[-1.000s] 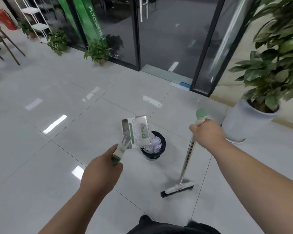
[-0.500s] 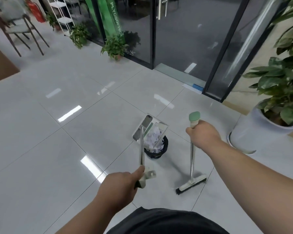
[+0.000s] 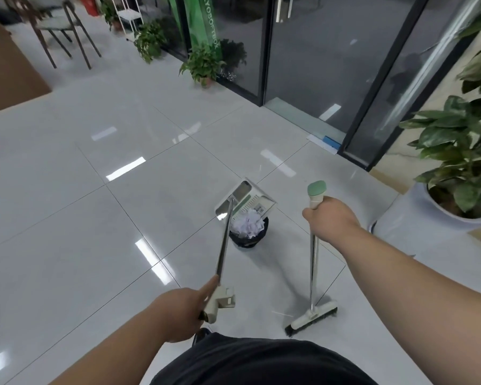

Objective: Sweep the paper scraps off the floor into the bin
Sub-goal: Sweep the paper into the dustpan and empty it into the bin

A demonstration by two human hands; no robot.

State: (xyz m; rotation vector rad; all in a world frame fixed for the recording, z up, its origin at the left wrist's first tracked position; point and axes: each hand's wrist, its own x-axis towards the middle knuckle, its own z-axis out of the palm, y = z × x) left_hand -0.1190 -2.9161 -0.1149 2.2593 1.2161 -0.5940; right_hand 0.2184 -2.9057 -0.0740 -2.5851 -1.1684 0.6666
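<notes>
Left hand (image 3: 178,315) grips the dustpan (image 3: 250,198) by its handle, pan over the mid-frame bin (image 3: 247,241) of paper scraps (image 3: 247,223), possibly touching it; right hand (image 3: 331,218) clasps the broom (image 3: 313,316) upright.

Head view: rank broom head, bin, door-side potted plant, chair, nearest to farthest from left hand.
From the left hand:
1. Broom head, on the floor, right of the feet.
2. Bin, ahead, under the dustpan.
3. Potted plant, by the glass door.
4. Chair, far back left.

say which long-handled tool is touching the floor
The broom in the right hand: its brush head rests on the floor. The dustpan in the left hand hangs tipped above the bin, clear of it.
</notes>
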